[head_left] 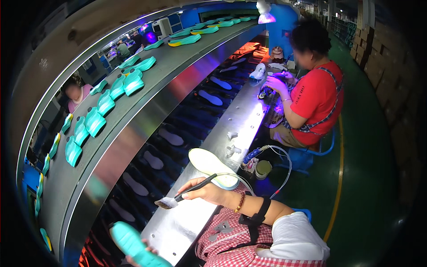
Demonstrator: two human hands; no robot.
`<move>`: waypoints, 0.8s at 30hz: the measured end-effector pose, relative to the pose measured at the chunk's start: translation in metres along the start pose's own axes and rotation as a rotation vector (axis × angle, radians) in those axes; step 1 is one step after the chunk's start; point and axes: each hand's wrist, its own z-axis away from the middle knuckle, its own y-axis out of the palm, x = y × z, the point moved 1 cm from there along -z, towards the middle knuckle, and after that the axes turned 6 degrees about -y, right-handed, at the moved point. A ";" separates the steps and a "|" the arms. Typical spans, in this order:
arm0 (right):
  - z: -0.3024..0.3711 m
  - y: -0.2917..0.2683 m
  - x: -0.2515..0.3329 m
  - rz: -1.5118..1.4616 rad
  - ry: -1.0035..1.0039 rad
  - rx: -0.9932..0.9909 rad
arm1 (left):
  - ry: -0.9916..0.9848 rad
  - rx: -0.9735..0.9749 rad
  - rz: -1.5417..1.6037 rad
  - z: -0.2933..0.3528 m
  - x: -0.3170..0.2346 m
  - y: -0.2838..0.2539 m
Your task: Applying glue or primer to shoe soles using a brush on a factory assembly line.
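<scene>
One long conveyor [104,138] carrying turquoise soles curves along the left, above a narrow steel bench [171,227] where a pale yellow sole [207,162] lies beyond the worker's wrist. At lower left, just off the bench's edge, the left hand [150,247] curls around another turquoise sole [130,241], seemingly gripping its edges to keep the face free; its long axis slants, rounded end pointing up-left, lower end cut off. The right hand [203,194] closes pen-fashion, probably for control, round a brush [198,184], bristles pointing down-left toward that sole.
</scene>
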 end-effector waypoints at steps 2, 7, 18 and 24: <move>0.001 0.006 -0.002 0.019 0.014 0.022 | 0.272 -0.082 -0.216 -0.053 0.054 0.035; 0.005 0.015 -0.020 0.074 0.095 0.073 | 0.250 0.011 0.145 -0.110 0.096 0.084; 0.009 0.009 -0.041 -0.050 0.138 0.089 | 0.316 0.095 0.039 -0.155 0.105 0.068; 0.007 0.026 -0.053 -0.087 0.177 0.138 | 0.357 -0.181 0.208 -0.114 0.099 0.078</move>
